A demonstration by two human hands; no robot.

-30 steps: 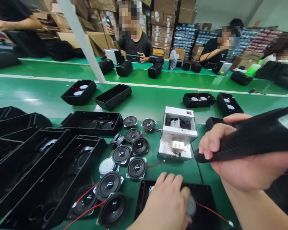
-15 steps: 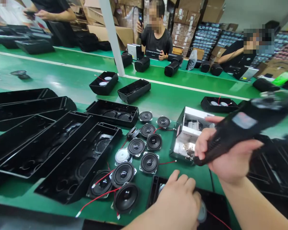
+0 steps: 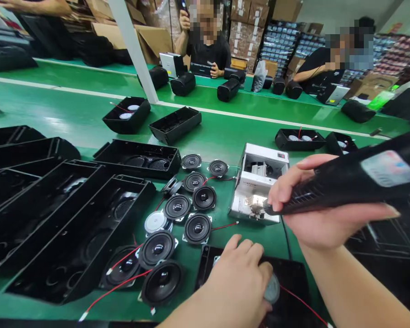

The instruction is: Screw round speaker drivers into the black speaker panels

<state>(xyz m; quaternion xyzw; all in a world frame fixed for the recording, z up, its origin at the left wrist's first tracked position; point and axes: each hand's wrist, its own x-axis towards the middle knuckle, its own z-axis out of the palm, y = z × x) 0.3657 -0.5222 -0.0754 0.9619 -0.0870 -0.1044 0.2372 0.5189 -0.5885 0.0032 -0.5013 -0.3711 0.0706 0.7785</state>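
Note:
In the head view my right hand is wrapped around a black electric screwdriver with a silvery label. The screwdriver's front end is at the metal outlet of a white screw feeder; whether they touch is unclear. Low in the view, my left hand curls over a loudspeaker in a black speaker housing. My fingers and palm cover most of that loudspeaker, and a red wire runs from it to the right. Several loose loudspeakers lie left of my left hand on the green bench.
Open black housings crowd the left side, and more dark housings lie at the right. Across the green line a person holds a handheld tool by a black speaker. Another person works at the far right.
My view has shifted, so the bench things appear farther left. My right hand has brought the screwdriver's front end to the screw feeder's outlet. My left hand stays over the loudspeaker.

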